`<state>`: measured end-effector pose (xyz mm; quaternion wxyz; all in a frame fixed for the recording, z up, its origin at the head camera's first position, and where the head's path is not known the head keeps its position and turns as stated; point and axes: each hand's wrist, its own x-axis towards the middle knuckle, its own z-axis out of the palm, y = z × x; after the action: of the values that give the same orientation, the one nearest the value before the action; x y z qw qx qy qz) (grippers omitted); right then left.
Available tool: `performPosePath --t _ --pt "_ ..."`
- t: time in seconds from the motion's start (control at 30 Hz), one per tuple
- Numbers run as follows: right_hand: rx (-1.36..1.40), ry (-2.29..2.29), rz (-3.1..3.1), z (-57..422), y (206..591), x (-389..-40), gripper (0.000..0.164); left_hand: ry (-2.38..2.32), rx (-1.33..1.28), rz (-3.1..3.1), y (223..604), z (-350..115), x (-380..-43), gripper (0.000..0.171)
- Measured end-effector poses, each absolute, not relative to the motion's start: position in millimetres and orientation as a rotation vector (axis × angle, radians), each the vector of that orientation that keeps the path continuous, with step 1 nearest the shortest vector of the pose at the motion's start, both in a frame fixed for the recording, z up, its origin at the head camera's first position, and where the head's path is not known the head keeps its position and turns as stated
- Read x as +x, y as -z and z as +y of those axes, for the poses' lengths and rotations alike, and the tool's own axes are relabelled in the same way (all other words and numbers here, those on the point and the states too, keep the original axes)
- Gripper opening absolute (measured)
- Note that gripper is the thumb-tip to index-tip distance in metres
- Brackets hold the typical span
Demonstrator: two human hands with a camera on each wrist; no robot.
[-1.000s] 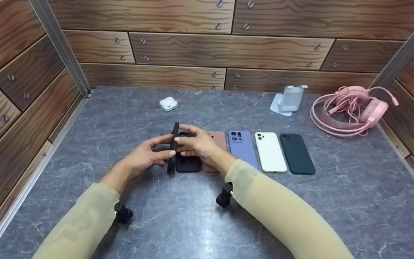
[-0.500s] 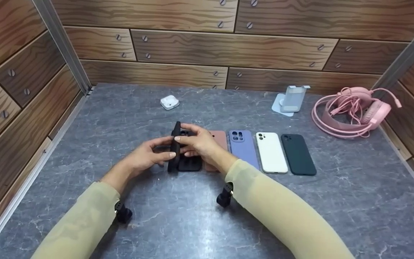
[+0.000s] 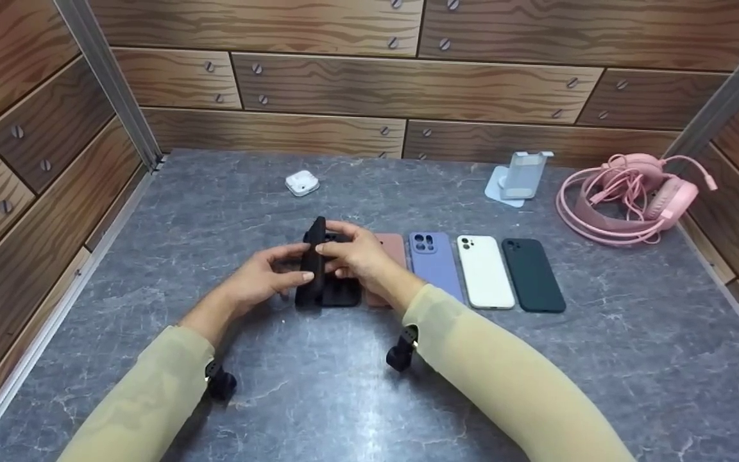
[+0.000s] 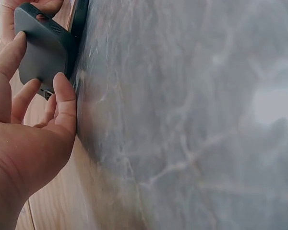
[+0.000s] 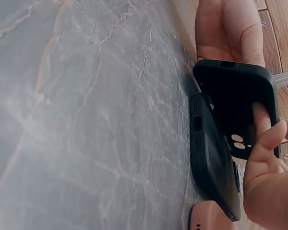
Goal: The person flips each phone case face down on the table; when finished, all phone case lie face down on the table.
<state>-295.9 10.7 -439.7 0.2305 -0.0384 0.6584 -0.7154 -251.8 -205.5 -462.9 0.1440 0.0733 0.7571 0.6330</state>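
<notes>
In the head view a black phone case (image 3: 313, 273) stands tilted on its long side at the left end of a row of cases. My left hand (image 3: 260, 273) touches its outer back with spread fingertips. My right hand (image 3: 360, 260) pinches its edge from the right. In the right wrist view one right finger (image 5: 262, 116) reaches inside the hollow case. Close under it lies another black phone case (image 5: 211, 163), partly hidden. The left wrist view shows the tilted case's smooth back and an end with a port opening.
To the right lie a pink case (image 3: 390, 247), partly behind my right hand, a purple case (image 3: 435, 266), a white case (image 3: 485, 273) and a dark green case (image 3: 534, 276). Farther back are a small white box (image 3: 302, 183), a light-blue phone stand (image 3: 523, 178) and pink headphones (image 3: 632, 196).
The black case has turned from nearly edge-on to tilted, showing more of its back, and its upper edge has shifted slightly right. Both hands stay almost where they were.
</notes>
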Motion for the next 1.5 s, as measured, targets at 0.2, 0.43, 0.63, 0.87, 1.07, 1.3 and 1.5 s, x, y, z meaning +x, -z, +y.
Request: performPosePath --t 0.2,0.43,0.63,0.87,1.07,1.3,1.5 --pt "-0.094 2.005 1.77 11 439 -295 0.066 -1.854 0.152 2.191 461 -206 -252 0.069" --pt "-0.079 2.037 1.743 9 437 -294 0.063 -1.865 0.066 2.289 458 -210 -254 0.063" --pt "-0.139 1.998 1.896 4 436 -294 0.054 -1.844 -0.004 2.408 456 -215 -258 0.054" --pt "-0.234 1.868 2.096 1 442 -293 0.054 -1.799 -0.001 2.494 454 -221 -258 0.049" --pt "-0.337 1.708 2.193 -5 445 -290 0.067 -1.723 -0.001 2.562 453 -230 -256 0.046" --pt "-0.441 1.566 2.317 -7 445 -286 0.072 -1.633 0.031 2.586 451 -234 -258 0.046" --pt "-0.49 1.441 2.408 -4 444 -286 0.076 -1.626 0.047 2.589 450 -235 -260 0.054"
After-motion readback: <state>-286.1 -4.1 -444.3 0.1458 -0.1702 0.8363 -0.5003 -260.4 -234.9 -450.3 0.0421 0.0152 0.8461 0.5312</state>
